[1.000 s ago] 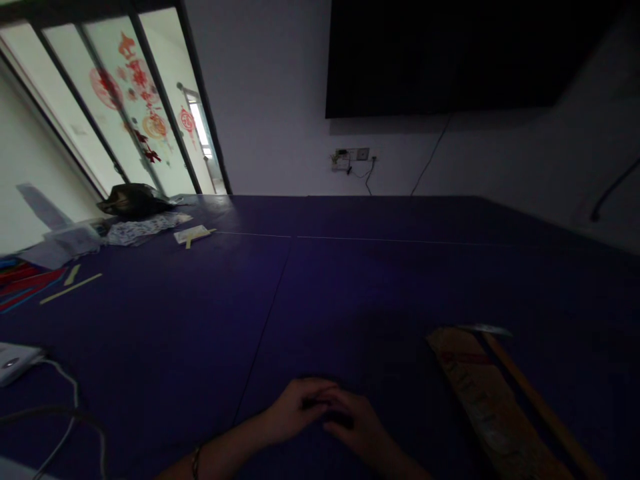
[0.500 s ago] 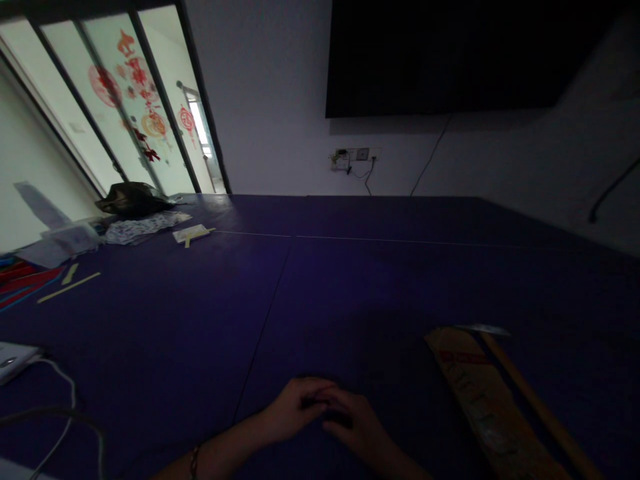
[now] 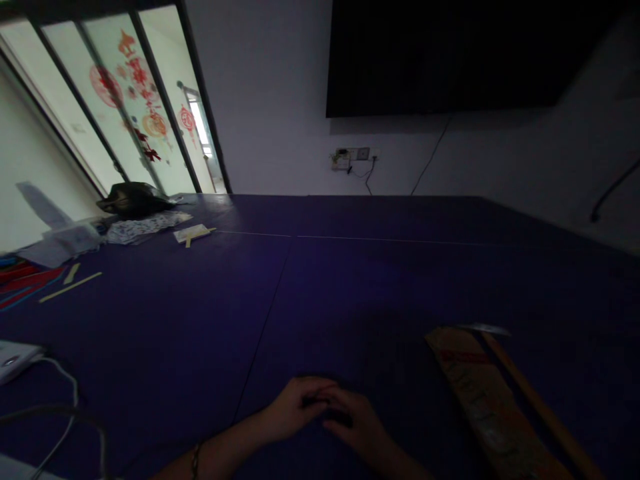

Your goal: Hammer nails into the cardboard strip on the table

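Observation:
My left hand and my right hand rest at the near edge of the dark purple table. Their loosely curved fingertips meet and overlap, with a small gap showing under the fingers. Neither hand appears to hold anything. A bracelet circles my left wrist. To the right of my right hand, apart from it, lies a long brown paper package with red print and dark writing. Close along its right side runs a wooden stick. By their far ends is a thin shiny piece.
At left are a white device with a cable, red and blue strips, and a pale yellow strip. Farther back sit a small white box, patterned sheets and a black bag. A dark screen hangs on the wall.

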`<state>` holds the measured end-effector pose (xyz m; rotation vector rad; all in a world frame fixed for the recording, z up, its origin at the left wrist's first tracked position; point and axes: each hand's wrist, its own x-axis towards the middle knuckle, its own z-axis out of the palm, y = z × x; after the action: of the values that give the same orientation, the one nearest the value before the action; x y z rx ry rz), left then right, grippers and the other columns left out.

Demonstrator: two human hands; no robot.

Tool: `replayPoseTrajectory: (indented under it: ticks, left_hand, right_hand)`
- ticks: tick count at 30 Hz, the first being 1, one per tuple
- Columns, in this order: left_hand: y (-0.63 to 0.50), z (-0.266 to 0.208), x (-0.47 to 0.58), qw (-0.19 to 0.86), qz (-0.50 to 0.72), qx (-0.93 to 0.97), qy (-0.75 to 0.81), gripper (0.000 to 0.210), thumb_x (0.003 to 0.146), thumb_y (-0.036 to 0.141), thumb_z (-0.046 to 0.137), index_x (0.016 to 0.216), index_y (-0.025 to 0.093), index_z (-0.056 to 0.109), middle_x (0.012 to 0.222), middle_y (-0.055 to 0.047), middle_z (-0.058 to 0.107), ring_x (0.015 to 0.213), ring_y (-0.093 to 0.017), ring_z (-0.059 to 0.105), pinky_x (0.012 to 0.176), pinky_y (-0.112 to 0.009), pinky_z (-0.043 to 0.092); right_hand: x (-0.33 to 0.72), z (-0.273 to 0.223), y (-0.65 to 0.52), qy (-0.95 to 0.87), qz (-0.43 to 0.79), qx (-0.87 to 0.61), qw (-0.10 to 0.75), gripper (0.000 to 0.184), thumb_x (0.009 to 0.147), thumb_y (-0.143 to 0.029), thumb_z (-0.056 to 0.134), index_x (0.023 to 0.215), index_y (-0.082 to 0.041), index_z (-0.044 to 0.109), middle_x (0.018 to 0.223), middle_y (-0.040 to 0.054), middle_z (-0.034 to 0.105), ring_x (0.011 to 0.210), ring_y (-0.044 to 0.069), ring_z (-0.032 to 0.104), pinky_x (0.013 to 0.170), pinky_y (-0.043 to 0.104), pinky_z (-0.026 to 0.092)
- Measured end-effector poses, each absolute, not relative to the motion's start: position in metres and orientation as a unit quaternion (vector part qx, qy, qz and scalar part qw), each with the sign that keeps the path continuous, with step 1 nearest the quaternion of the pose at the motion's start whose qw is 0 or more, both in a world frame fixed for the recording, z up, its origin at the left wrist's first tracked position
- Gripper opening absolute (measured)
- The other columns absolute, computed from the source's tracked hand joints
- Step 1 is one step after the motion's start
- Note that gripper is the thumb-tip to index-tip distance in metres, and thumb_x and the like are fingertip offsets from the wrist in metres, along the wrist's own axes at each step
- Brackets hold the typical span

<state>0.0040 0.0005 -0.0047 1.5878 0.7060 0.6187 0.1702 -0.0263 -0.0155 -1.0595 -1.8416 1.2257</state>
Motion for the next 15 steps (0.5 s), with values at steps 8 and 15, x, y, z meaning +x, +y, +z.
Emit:
replayPoseTrajectory:
  ticks: [8,15]
  left_hand:
    - [0.001,-0.012,0.003,0.579,0.290,0.700,0.301,0.030,0.080,0.013,0.050,0.110,0.016,0.057,0.104,-0.007,0.064,0.096,-0.017,0.059,0.087,-0.032,0.045]
    - [-0.029,0.036,0.009,0.396,0.341,0.829,0.198,0.021,0.084,0.022,0.049,0.101,0.019,0.062,0.110,-0.009,0.062,0.110,-0.019,0.051,0.096,-0.035,0.039]
  right_hand:
    - [0.170,-0.022,-0.024,-0.693,0.484,-0.403,0.350,0.034,0.068,-0.013,0.055,0.100,-0.020,0.063,0.101,0.0073,0.069,0.095,0.020,0.063,0.084,0.033,0.050]
    - [0.170,-0.020,-0.025,-0.713,0.444,-0.412,0.353,0.025,0.071,-0.023,0.054,0.092,-0.020,0.067,0.092,0.0071,0.072,0.086,0.023,0.066,0.078,0.036,0.051]
